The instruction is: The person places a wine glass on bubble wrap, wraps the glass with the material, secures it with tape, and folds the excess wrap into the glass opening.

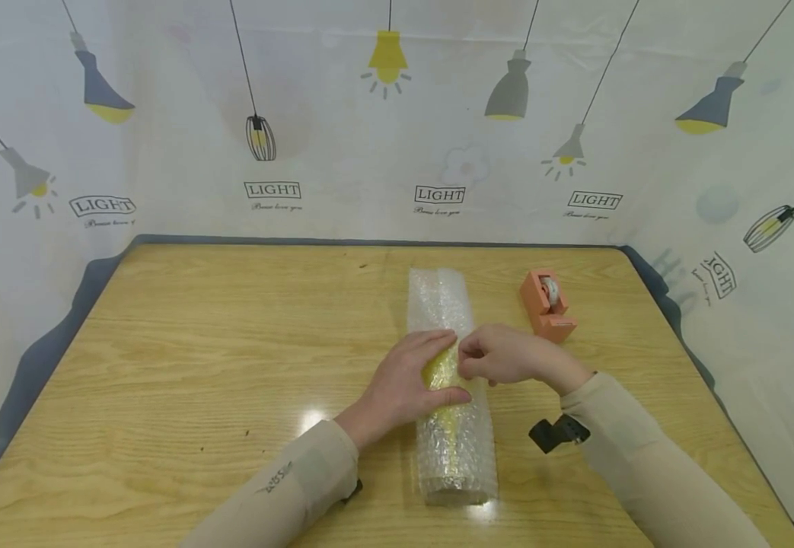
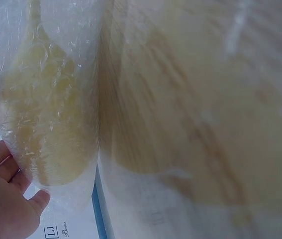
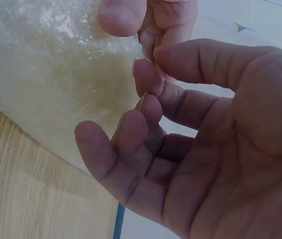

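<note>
A bubble wrap bundle (image 1: 441, 445) lies lengthwise on the table, with a yellow object (image 2: 56, 119) inside it. Through the wrap this object shows a narrow neck and a broad, rounded end; its kind is unclear. My left hand (image 1: 406, 378) rests on the bundle from its left side, thumb and fingers spread apart across the wrap. From the right, my right hand (image 1: 502, 354) touches the wrap close to the left fingertips. Its fingers are bent, thumb near the index finger (image 3: 148, 77). Whether a thin piece lies between those tips cannot be seen.
A salmon-pink tape dispenser (image 1: 549, 304) with a roll of clear tape stands right of the bundle, beyond my right hand. The wooden table (image 1: 232, 342) meets a white printed curtain (image 1: 342, 152) at the back and sides. A black strap (image 1: 557, 434) hangs by my right sleeve.
</note>
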The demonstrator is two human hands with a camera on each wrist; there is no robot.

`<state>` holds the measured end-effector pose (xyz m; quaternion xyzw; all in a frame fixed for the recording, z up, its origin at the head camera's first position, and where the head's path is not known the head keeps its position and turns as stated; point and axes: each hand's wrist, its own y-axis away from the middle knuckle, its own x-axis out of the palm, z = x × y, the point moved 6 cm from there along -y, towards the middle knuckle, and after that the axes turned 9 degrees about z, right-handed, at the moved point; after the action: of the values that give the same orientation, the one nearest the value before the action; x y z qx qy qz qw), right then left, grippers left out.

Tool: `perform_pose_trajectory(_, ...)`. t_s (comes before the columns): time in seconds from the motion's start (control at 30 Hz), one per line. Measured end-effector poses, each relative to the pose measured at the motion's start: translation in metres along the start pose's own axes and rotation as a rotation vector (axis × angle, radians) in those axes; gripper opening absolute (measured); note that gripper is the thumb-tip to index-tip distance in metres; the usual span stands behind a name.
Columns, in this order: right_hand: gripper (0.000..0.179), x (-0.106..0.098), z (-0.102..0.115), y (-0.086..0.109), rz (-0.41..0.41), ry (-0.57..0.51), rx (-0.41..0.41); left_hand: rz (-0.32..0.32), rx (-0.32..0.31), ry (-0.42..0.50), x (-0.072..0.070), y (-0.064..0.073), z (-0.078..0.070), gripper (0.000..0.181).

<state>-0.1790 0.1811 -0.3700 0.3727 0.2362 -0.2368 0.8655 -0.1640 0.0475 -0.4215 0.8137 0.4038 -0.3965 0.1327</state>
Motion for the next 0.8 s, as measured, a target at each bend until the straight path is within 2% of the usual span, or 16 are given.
perform_pose_trajectory(0.3, 0.026, -0.0001, 0.0014, -0.0032, -0.056, 0.059, 0.038, 0.000, 0.007, -0.007, 0.0001, -0.0003, -0.0002, 0.087)
perform_pose_trajectory(0.57, 0.042, 0.0011, 0.0048, -0.0052, -0.123, 0.115, 0.048, 0.001, 0.008, 0.002, -0.0003, -0.0005, -0.0003, 0.086)
perform_pose_trajectory(0.8, 0.045, 0.0016, 0.0067, -0.0063, -0.133, 0.135, 0.135, 0.000, 0.008, 0.001, -0.0015, 0.0002, -0.0017, 0.086)
